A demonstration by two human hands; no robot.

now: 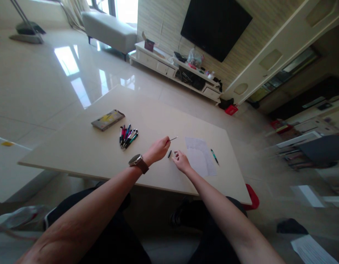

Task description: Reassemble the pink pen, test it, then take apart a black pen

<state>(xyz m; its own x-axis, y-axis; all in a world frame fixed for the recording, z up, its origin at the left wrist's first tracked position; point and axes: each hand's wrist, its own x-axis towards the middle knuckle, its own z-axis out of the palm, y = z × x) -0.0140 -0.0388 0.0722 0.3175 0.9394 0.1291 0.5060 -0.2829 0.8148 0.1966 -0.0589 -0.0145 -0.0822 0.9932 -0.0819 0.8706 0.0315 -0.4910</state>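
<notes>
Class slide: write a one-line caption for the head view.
At a pale table, the left hand holds a thin rod; the right hand is beside a short dark piece.

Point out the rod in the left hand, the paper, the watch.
Rod [174, 138]: head view, middle of its exposed length.
Paper [200, 157]: head view, middle of the sheet.
Watch [135, 159]: head view, its dial.

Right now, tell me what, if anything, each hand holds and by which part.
The left hand pinches a thin rod behind its protruding tip; whether the right hand holds anything is unclear.

Brown-strapped watch [138, 163], dark legwear [122, 234]
</notes>
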